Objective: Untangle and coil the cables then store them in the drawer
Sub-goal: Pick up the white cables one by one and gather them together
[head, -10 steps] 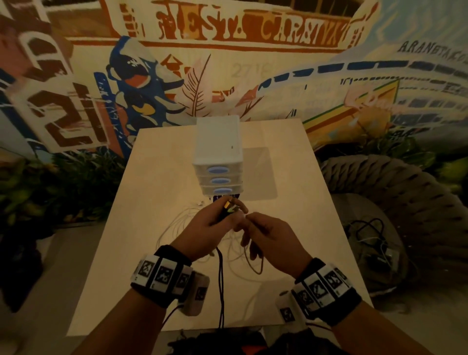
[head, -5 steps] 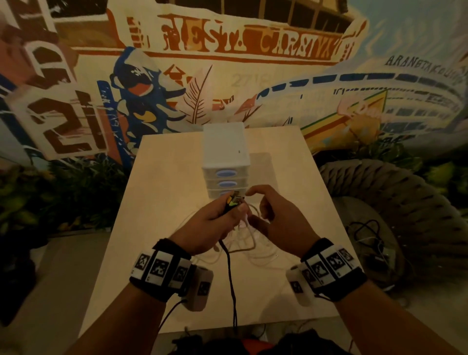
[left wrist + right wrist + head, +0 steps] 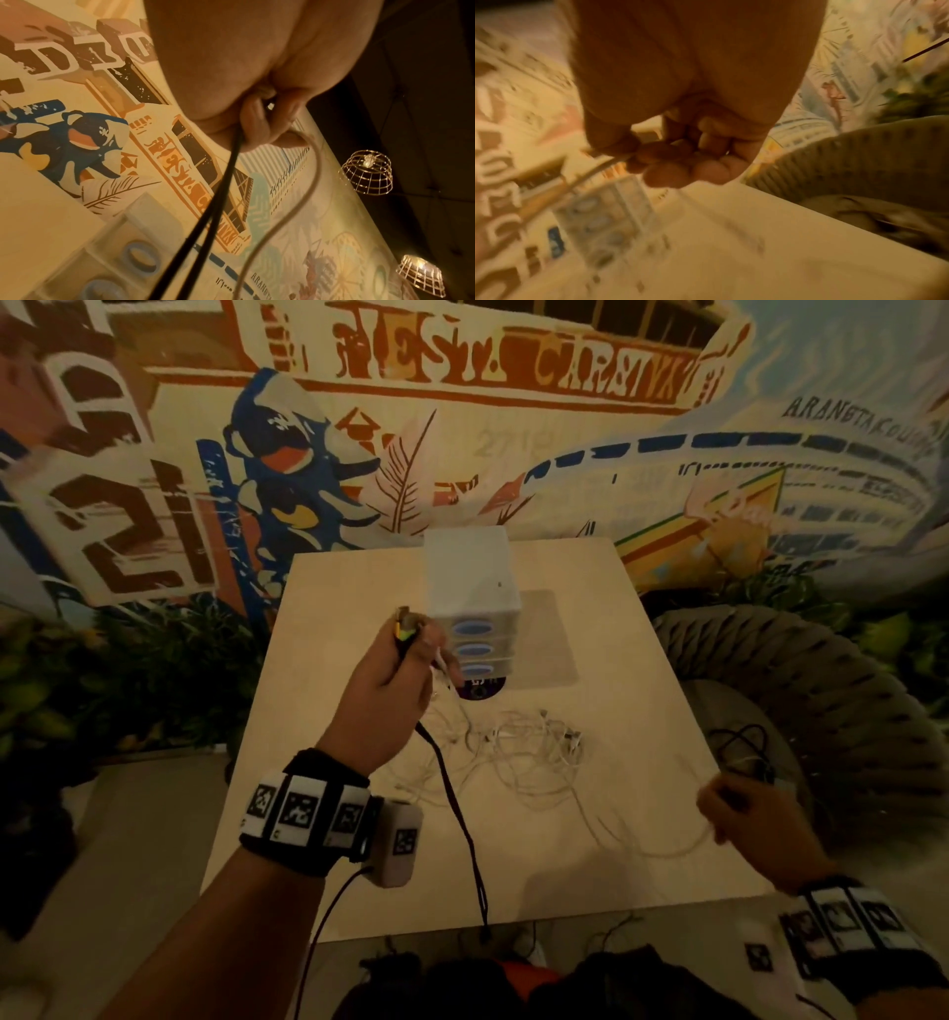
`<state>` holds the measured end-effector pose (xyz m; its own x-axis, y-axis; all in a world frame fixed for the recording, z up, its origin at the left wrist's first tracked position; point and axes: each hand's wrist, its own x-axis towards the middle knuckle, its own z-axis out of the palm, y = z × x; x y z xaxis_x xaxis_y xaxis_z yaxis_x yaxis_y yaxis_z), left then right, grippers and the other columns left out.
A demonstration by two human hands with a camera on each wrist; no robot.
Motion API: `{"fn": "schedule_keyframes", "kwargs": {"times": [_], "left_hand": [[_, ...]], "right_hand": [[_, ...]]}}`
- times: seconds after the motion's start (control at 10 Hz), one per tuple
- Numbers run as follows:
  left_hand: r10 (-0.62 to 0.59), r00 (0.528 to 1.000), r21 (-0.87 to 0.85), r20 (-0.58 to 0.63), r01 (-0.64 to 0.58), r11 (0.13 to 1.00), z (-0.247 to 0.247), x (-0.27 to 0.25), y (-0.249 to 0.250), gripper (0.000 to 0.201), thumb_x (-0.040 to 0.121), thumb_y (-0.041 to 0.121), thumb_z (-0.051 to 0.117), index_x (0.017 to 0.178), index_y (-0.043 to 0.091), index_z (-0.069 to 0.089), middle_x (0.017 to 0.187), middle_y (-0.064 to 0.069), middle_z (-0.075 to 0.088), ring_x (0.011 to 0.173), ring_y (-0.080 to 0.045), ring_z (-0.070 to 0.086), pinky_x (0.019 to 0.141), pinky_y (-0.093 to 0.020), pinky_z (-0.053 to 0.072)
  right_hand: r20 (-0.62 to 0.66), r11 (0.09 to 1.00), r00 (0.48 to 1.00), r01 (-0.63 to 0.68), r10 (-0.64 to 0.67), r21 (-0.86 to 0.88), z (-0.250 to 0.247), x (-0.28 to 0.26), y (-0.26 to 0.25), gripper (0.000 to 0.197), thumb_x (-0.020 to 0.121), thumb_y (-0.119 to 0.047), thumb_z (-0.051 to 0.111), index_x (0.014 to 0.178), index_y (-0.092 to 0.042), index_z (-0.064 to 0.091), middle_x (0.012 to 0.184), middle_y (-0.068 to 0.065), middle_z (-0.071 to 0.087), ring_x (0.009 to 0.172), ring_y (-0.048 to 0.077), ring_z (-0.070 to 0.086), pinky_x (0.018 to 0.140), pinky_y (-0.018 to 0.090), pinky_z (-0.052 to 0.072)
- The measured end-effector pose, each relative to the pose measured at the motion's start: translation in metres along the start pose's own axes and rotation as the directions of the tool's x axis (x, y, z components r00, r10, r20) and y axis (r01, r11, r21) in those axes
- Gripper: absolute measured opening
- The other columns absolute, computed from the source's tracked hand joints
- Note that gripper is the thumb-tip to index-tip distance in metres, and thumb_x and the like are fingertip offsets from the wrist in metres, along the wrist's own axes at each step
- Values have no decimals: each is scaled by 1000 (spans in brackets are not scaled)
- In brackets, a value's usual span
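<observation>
My left hand (image 3: 405, 654) is raised in front of the drawer unit and grips the plug end of a black cable (image 3: 454, 809), which hangs down past the table's near edge. In the left wrist view the fingers (image 3: 257, 123) curl round the black cable (image 3: 205, 207) and a thin pale wire (image 3: 290, 203). My right hand (image 3: 739, 814), blurred, is out at the table's right edge and pinches a thin white cable (image 3: 657, 852); its fingers (image 3: 680, 162) are curled on the wire (image 3: 577, 178). A tangle of white cables (image 3: 518, 742) lies mid-table. The white three-drawer unit (image 3: 475, 608) stands behind, its drawers closed.
The light wooden table (image 3: 590, 875) stands against a painted mural wall. A woven round chair (image 3: 801, 690) with dark cables on its seat sits to the right. Plants line the wall on both sides. A dark round sticker (image 3: 480, 690) lies in front of the drawer unit.
My hands have drawn apart: the left rose up and left with the black plug, the right swung far out to the right, pulling a white cable from the tangle.
</observation>
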<state>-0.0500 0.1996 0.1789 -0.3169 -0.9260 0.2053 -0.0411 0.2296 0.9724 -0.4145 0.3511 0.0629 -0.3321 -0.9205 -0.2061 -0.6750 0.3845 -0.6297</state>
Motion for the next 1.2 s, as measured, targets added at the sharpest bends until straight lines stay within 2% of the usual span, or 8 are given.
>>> {"fn": "schedule_keyframes", "kwargs": {"times": [0.2,0.3,0.5,0.6,0.7,0.8,1.0,1.2], "left_hand": [[123,980,-49,-157,-132,990,-4,5,25,20,112,16,32,114,5,48,67,-10,45,47,-12,37,45,-22,32],[157,979,-81,-133,-169,982,-2,6,35,17,111,14,37,120,4,48,68,-5,40,49,-8,38,48,-19,37],[160,984,-101,74,-152,983,9,-3,46,18,107,13,43,121,6,52,71,1,42,51,-7,42,53,-23,40],[133,978,-90,160,-120,989,17,-8,52,21,110,13,37,117,7,55,63,-2,45,52,-14,42,52,-24,39],[149,956,-53,254,-140,989,25,-13,59,24,110,21,34,113,10,56,63,3,60,57,-23,53,58,-37,47],[151,947,-62,282,-140,988,32,-15,60,30,107,33,37,100,9,54,65,0,67,61,-30,60,68,-58,48],[130,957,-45,258,-122,991,28,-8,59,38,106,39,40,87,9,53,65,-11,67,62,-20,67,73,-50,53],[56,968,-221,245,-1,975,18,2,45,41,111,32,32,78,11,46,53,0,34,42,-20,32,49,-37,47]], "right_hand": [[449,949,845,-196,291,-247,38,-71,85,17,94,-28,68,84,-16,76,66,-2,68,63,9,64,64,17,49],[528,960,842,42,114,-276,85,-169,225,28,92,-46,67,88,-20,76,71,-3,69,68,8,65,67,19,51],[531,989,847,62,20,-136,13,-103,216,57,79,-80,55,94,-28,73,81,-7,71,77,7,68,72,22,53],[512,970,859,106,21,-219,32,-45,32,111,30,-110,23,88,-28,71,82,-1,71,86,17,71,73,26,55],[292,983,941,183,-169,-23,4,-34,-85,59,75,-86,46,105,-40,68,96,-18,71,89,-1,66,78,21,53],[231,886,874,353,-427,300,-6,-31,-176,47,86,-59,60,129,-41,58,121,-21,66,110,-5,62,92,16,50],[336,750,787,228,-517,621,37,-35,-240,22,105,-31,49,88,-21,57,71,0,56,64,20,54,70,46,48],[346,808,832,190,-434,557,66,-24,-209,37,100,-44,53,64,-38,57,58,-2,39,56,21,41,57,32,41]]}}
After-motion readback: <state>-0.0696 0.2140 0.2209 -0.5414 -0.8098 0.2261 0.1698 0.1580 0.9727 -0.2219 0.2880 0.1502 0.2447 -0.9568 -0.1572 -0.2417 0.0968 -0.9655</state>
